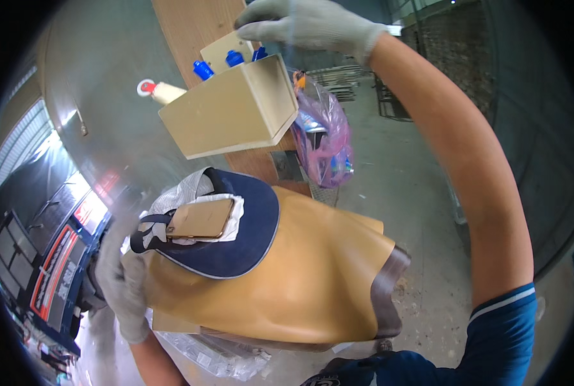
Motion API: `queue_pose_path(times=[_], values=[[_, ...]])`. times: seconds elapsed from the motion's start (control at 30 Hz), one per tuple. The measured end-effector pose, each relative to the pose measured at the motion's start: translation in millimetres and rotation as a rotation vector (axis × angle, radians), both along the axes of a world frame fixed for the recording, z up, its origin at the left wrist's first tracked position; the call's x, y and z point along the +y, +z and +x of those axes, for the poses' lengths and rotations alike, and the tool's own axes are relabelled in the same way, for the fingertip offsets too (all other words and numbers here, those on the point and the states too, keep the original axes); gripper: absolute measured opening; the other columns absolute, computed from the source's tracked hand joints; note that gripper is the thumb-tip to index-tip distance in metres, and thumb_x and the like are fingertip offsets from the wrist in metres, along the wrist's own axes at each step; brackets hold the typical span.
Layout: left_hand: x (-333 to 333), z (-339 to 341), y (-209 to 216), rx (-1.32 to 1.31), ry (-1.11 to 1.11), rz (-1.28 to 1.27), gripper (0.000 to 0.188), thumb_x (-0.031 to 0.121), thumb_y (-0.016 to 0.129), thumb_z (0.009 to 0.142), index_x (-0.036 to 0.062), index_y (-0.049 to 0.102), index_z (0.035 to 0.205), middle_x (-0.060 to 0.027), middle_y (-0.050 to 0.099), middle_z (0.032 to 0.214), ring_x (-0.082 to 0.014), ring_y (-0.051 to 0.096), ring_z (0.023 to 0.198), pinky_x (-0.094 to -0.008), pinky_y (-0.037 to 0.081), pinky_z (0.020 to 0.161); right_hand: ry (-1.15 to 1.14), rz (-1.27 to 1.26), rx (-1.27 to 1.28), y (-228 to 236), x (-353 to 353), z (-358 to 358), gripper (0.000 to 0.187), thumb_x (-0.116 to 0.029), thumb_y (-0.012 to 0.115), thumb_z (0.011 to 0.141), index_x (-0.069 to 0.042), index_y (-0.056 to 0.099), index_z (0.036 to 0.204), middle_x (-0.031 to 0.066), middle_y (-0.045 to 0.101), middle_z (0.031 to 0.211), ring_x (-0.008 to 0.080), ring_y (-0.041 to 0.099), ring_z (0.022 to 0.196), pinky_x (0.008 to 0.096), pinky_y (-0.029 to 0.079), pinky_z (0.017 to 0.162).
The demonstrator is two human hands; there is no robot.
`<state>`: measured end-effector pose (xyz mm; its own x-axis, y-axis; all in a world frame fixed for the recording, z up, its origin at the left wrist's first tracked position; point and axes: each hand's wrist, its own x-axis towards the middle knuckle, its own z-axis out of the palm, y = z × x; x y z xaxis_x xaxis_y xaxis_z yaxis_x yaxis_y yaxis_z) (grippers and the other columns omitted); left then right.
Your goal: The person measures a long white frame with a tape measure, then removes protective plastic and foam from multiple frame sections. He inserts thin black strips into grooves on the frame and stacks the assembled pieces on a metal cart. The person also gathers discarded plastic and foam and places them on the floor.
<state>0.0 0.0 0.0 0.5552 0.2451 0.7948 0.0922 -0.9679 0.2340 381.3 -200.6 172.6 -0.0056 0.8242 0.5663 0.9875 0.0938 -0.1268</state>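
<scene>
My right hand (316,27), in a pale knit glove, is raised above a tan open-topped box (229,116). Its fingertips and thumb come together near the box's back edge; whatever they may hold is hidden. Several blue-capped bottles (234,58) and a small roller with a red-and-white end (147,88) stick out of the box. At the lower left, my gloved left hand (125,283) is smeared by motion beside a dark blue cap (251,241). On the cap rests a gold phone (201,219), lying on white paper or cloth (237,209).
Yellow-tan sheeting (313,270) with a brown edge drapes over the surface under the cap. A pinkish plastic bag (325,141) hangs right of the box, by a wooden board (190,26). Clear plastic wrap (216,357) lies below. Dark machinery (59,276) stands left.
</scene>
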Motion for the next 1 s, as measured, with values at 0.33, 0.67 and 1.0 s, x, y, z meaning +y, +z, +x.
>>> queue_pose_path(times=[0.33,0.67,1.0], values=[[-96.5,25.6,30.2,-0.083,0.171,-0.063,0.077,0.06,0.067,0.093,-0.0062,0.061,0.131,-0.0119,0.064,0.124,-0.0184,0.061,0.109,-0.0312,0.047,0.096,-0.013,0.514,0.265,-39.2,33.5,90.9,0.046,-0.042,0.064,0.099,-0.007,0.069,0.127,0.0086,0.073,0.107,0.0159,0.071,0.089,0.0281,0.058,0.078],[-194.9,-4.5,-22.3,-0.109,0.511,-0.156,0.071,0.055,0.067,0.095,-0.0073,0.063,0.127,-0.018,0.067,0.126,-0.0293,0.06,0.122,-0.0413,0.042,0.109,0.706,0.021,0.961,-121.2,73.2,128.2,0.066,-0.04,0.067,0.095,-0.008,0.049,0.15,0.0125,0.061,0.134,0.0223,0.058,0.125,0.0391,0.049,0.105],[-309.3,3.3,-111.2,-0.275,0.771,-0.319,0.065,0.051,0.07,0.095,-0.0073,0.065,0.124,-0.0148,0.069,0.115,-0.0261,0.064,0.11,-0.0409,0.048,0.103,0.91,0.356,1.222,-92.6,111.8,145.2,0.045,-0.046,0.059,0.1,-0.01,0.065,0.128,0.0066,0.07,0.109,0.0181,0.069,0.101,0.0429,0.063,0.074]])
